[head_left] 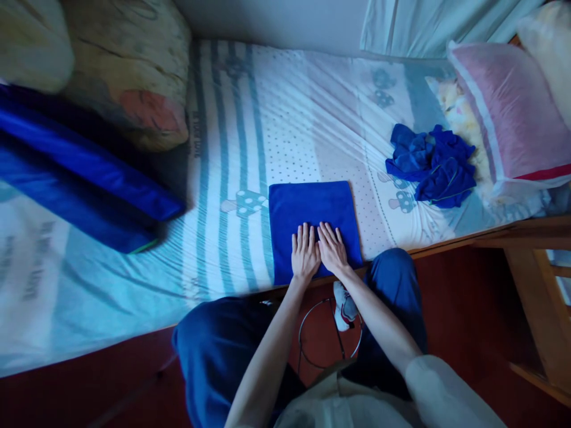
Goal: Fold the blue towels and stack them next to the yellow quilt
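Note:
A blue cloth (307, 202) lies flat as a near-square at the front edge of the bed. My left hand (305, 252) rests palm down on its lower half, fingers stretched out and pointing away from me. Beside it, my right hand (332, 248) also presses flat on the cloth, its fingers extended and the thumb sides of both hands almost touching. Neither hand grips anything. To the right on the bed is a crumpled heap of blue cloths (439, 163).
Two long blue padded pieces (89, 172) lie at the left, near a large patterned pillow (134, 83). A pink pillow (513, 113) sits at the right. The patterned sheet (232, 142) covers the bed. Below are a metal ring (301, 333) and a shoe (344, 306).

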Tool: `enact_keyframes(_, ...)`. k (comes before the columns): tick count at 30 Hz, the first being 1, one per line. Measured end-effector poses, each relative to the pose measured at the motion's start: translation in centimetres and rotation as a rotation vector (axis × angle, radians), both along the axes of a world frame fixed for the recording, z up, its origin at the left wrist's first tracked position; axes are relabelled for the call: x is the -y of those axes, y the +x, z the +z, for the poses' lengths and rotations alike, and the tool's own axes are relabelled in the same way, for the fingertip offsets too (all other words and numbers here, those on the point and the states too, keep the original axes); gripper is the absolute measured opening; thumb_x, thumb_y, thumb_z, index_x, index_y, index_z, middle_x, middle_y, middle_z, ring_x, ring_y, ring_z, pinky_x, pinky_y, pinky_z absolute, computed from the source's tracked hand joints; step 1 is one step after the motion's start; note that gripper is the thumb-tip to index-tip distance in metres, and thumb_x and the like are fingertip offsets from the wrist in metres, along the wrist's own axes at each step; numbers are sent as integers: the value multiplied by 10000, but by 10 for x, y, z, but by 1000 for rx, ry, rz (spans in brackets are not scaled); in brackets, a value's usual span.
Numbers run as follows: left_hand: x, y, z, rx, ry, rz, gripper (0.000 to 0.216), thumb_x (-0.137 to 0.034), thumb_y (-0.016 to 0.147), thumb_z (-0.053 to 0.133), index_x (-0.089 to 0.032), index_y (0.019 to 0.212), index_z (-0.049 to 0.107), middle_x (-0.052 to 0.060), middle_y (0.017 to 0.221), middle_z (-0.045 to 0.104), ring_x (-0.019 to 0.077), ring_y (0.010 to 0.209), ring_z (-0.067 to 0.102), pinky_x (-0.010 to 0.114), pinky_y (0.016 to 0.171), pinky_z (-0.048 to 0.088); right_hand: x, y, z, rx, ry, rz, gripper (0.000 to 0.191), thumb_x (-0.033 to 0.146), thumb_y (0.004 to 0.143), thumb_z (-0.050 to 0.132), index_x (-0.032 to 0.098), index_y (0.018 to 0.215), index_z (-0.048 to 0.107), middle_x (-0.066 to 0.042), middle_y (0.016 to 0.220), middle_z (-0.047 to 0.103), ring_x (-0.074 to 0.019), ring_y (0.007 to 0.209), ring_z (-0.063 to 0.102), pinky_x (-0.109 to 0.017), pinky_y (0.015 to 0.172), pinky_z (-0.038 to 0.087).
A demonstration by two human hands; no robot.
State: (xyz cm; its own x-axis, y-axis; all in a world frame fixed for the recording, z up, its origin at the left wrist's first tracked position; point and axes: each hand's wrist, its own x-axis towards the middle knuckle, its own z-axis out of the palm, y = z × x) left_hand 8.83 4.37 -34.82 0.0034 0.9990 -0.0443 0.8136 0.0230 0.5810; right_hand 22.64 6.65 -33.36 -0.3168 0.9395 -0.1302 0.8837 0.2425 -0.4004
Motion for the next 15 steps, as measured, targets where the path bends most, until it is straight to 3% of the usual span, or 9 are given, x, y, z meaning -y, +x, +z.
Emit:
enact_keyframes(6, 36, -28, 2, -80, 9, 95, 642, -406, 1017, 325, -119, 1592, 331, 170, 1681, 245, 304, 1585, 148, 562, 1284, 148, 16, 33, 1, 0, 43, -61, 614, 373, 1059, 341, 127, 1617, 273, -120, 1671, 297, -214, 1578, 202, -468, 1301, 127)
enact_keyframes(10, 50, -45, 2, -101, -20, 155, 656, -419, 1021, 291, -109, 1598, 311, 180, 1672, 274, 292, 1579, 180, 525, 1285, 157, 18, 61, 5, 19, 82, -94, 590, 339, 1059, 333, 103, 1600, 313, -147, 1645, 349, -218, 1563, 253, -469, 1293, 164)
enact_keyframes(15, 74, -59, 2, -140, -93, 148, 677, -413, 1011, 266, -74, 1596, 299, 213, 1653, 301, 295, 1566, 226, 506, 1282, 167, 33, 85, 10, -6, 100, -32, 521, 251, 1041, 362, 134, 1543, 442, -143, 1591, 444, -218, 1524, 350, -465, 1271, 245)
